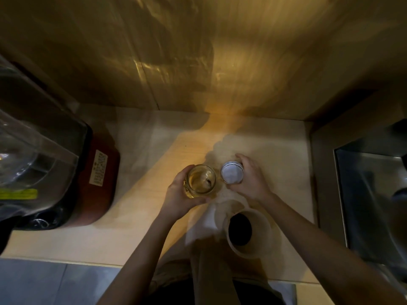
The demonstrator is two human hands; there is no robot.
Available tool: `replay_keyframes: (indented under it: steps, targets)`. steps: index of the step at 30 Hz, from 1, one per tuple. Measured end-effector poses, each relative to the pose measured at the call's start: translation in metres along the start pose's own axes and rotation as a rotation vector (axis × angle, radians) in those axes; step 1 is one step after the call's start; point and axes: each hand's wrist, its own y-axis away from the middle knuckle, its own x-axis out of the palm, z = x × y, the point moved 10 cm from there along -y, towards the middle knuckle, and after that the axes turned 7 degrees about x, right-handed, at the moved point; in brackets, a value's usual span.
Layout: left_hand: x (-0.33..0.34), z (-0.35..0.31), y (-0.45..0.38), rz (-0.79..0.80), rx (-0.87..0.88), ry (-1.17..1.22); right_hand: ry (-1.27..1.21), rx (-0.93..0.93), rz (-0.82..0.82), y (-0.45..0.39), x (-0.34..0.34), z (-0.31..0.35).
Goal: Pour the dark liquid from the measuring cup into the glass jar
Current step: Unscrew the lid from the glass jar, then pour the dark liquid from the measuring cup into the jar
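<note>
— What's on the pale wooden counter [141, 234]?

— Nearest the person, a cream plastic measuring cup [248, 232] standing upright, dark liquid sitting in it, nobody touching it.

— And the jar?

— The clear glass jar [200, 178], open-mouthed, stands further back; the left hand [178, 199] is wrapped around its side. The right hand [251, 179] clasps a small white round lid [231, 172] just beside it.

— Any pouring?

— None yet, I'd say; it's all still to do.

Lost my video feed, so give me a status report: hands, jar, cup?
Left hand wrapped round open glass jar. Right hand on white lid beside it. Measuring cup untouched on counter, dark liquid inside. Nothing blocking.
</note>
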Motion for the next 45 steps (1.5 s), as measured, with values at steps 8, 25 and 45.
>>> replay_keyframes:
  steps: [8,25,45]
  targets:
    - [-0.001,-0.004,-0.001,0.009,0.002,-0.041,0.186,0.020,-0.009,0.007,-0.002,-0.004]
    - [-0.002,-0.016,0.006,-0.023,-0.005,0.010,-0.654,0.377,-0.374,0.164,-0.038,-0.048]
    - [-0.012,-0.006,0.017,-0.012,-0.074,0.050,-0.893,0.359,-0.420,0.189,-0.006,-0.044]
